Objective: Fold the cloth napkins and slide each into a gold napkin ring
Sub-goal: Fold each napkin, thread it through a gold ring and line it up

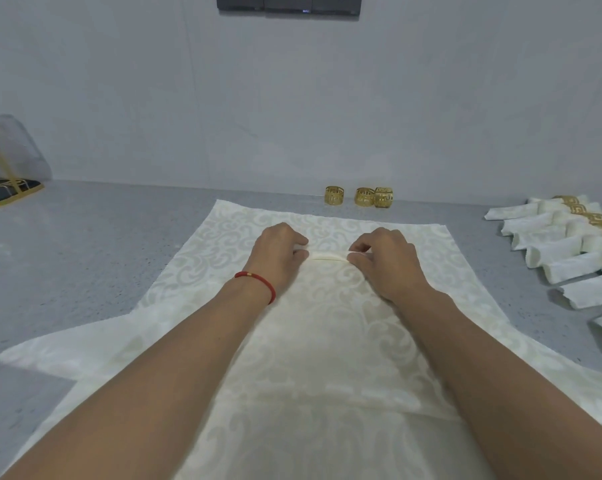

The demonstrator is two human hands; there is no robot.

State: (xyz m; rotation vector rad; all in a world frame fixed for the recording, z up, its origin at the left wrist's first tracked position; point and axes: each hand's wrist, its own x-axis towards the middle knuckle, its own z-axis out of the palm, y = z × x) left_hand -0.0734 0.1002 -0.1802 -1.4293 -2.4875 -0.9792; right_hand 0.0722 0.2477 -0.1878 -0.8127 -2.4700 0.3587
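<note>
1. Two hands are at work on one cream damask napkin (327, 327), which lies spread flat at the middle of the table (102, 258), its far edge short of the table's rear edge and its near part running below view.
2. Grip state: the left hand (279, 249) and right hand (384, 254) each pinch, fingers curled, one end of a narrow raised fold (328, 257) across the napkin's middle. The two grips are close together.
3. Handling, as judged: the cloth is light, soft and limp, holds a crease only loosely, and may slide on the smooth table. Best taken at the fold ends, as it is now.
4. Three gold napkin rings (363, 196) stand loose by the table's rear edge, beyond the napkin; two of them touch, the third stands apart to their left.
5. Finished rolled napkins (562, 251), ringed, lie in a row along the table's right edge, near the spread napkin's right corner; room there is tight.
6. Bare table lies to the left. A gold-framed stand (5, 192) occupies the rear left corner, well apart.
</note>
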